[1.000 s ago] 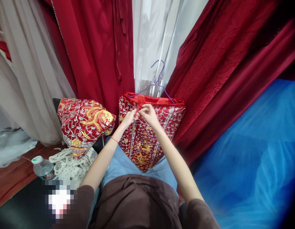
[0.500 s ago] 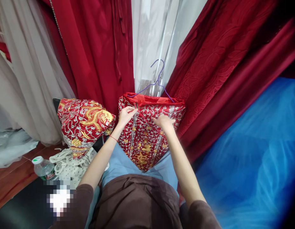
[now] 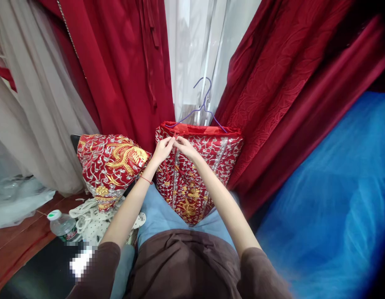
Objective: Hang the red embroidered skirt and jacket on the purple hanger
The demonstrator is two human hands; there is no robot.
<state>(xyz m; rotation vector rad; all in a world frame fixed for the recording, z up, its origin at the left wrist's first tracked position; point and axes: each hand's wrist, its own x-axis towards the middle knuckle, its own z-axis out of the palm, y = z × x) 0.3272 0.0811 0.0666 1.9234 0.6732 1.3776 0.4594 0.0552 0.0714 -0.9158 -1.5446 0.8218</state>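
A red garment (image 3: 198, 178) with silver and gold embroidery lies across my lap, its plain red top edge hooked on a purple wire hanger (image 3: 203, 106). At the left part of that edge, my left hand (image 3: 163, 150) pinches a thin red ribbon (image 3: 176, 134). My right hand (image 3: 185, 148) meets it there, thumb and fingers closed on the same ribbon. The fingertips of both hands touch, and they partly hide the ribbon. A second embroidered red piece (image 3: 113, 166) with a gold motif rests beside my left forearm.
Red cloth (image 3: 127, 62) hangs ahead on the left, patterned dark red cloth (image 3: 273, 91) on the right. Blue fabric (image 3: 329, 199) spreads at far right. A plastic bottle (image 3: 63, 226) and a dotted white cloth (image 3: 91, 222) sit at lower left, near a black surface (image 3: 33, 274).
My right hand has moved left across the garment to join my left hand at the ribbon. My left hand stays near the same place. The view has shifted slightly.
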